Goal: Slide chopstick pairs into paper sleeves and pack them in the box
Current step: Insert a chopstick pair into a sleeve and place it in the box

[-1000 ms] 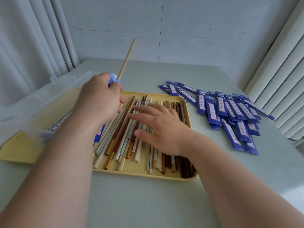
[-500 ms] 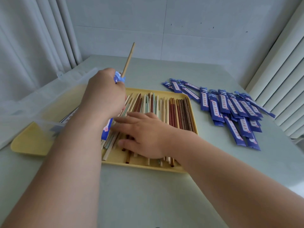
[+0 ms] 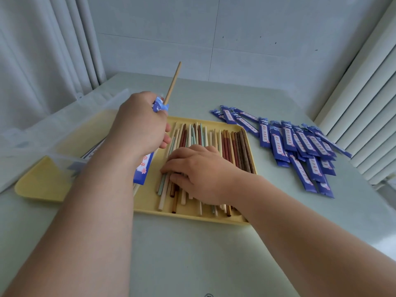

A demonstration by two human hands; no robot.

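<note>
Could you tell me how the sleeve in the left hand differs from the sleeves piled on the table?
The held sleeve is tilted up in the left hand; the piled sleeves lie flat on the table. A tan chopstick sticks out of the held sleeve; none from the piled sleeves. Both are blue, white-labelled.

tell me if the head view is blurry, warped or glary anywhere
Head view: wide-angle lens bends the blinds on the right and the curtain on the left; light is soft and even, only a faint shadow under the right hand; no glare; print on the blue sleeves is too soft to read.
</note>
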